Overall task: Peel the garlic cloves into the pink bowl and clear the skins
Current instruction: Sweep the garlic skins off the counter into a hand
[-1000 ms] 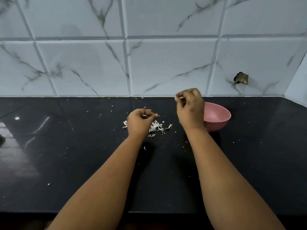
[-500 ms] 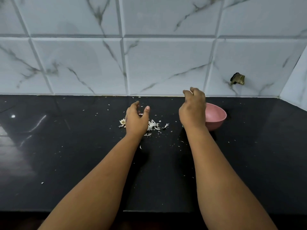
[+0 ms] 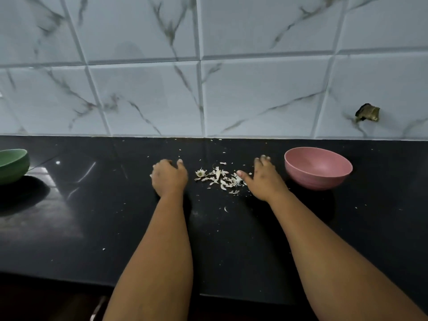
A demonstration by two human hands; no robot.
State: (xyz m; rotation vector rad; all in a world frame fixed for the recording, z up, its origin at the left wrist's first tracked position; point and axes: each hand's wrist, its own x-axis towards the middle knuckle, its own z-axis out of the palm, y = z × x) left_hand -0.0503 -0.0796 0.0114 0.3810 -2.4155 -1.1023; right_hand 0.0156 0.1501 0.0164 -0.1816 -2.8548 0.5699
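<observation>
A small heap of pale garlic skins (image 3: 220,178) lies on the black counter (image 3: 92,216) between my hands. My left hand (image 3: 169,178) rests on the counter just left of the heap, fingers extended forward, holding nothing. My right hand (image 3: 264,176) lies flat just right of the heap, thumb pointing toward the skins, also holding nothing. The pink bowl (image 3: 318,169) stands upright to the right of my right hand; the part of its inside that I see shows no cloves.
A green bowl (image 3: 12,165) sits at the far left edge of the counter. Tiny skin flecks are scattered over the counter up to the marble-tiled wall (image 3: 208,89). A broken hole (image 3: 368,112) marks the wall at the right.
My right hand has come down from above the pink bowl and opened flat beside the skins. My left hand moved off the heap to its left. The view widened, showing the green bowl.
</observation>
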